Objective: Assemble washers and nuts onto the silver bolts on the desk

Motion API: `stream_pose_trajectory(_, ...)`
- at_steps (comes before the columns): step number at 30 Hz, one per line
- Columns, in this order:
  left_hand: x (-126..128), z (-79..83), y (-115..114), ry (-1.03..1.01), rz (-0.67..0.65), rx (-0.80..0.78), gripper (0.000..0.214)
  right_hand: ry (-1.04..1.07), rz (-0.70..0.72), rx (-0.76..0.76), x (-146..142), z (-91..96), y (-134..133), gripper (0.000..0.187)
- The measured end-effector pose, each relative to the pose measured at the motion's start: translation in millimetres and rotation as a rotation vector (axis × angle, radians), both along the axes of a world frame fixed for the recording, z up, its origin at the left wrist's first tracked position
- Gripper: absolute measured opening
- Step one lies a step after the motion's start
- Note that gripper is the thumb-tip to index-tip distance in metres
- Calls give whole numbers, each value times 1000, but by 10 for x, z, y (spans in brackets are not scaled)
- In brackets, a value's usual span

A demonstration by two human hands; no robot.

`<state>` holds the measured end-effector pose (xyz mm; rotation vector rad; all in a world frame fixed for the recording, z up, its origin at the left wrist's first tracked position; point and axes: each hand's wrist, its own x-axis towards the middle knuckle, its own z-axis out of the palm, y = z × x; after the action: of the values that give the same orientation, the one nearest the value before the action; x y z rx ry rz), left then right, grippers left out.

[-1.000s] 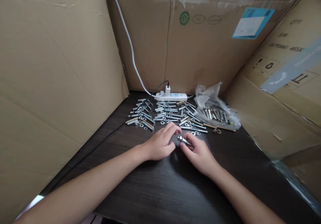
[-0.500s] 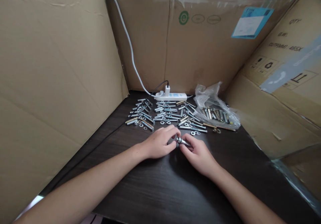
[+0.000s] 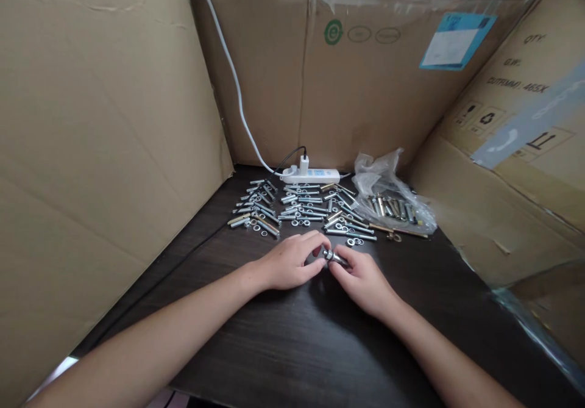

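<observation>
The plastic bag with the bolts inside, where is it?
In the head view, the plastic bag lies at the back right of the dark table, just right of the loose bolts and against the cardboard box.

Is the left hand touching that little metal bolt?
Touching. The head view shows the left hand's fingertips closed on the head end of the bolt.

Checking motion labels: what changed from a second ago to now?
The left hand closed in on the bolt held by the right hand; its fingertips now pinch the bolt's end, where a gap showed before. Both hands stayed on the table. Loose bolts, plastic bag and power strip unchanged.
</observation>
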<state>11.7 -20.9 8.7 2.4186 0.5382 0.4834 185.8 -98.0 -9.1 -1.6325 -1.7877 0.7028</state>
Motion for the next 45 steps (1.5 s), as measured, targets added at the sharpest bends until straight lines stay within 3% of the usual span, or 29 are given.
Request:
stream_pose_trajectory(7,43,-32,32,23,-28,18,26,-45,-1,0,-6,-28,-1,17)
stream_pose_trajectory(20,27,-35,17,-14,23,87,11,-38,5,-18,10,39,-8,13)
stream_pose_trajectory(30,14,-88,115,-97,196,37,8,-238,-6,285,227,110,45,17)
stream_pose_trajectory(33,4,-83,124,-70,189,-19,13,-327,-110,405,367,110,97,21)
stream_pose_trajectory(36,-13,-86,144,-63,122,-22,17,-424,-364,439,656,132,213,26)
stream_pose_trajectory(39,-26,-98,160,-39,53,-2,19,-596,-655,315,1017,152,387,28)
stream_pose_trajectory(45,-36,-87,155,13,13,34,17,-737,-886,31,1413,111,741,37)
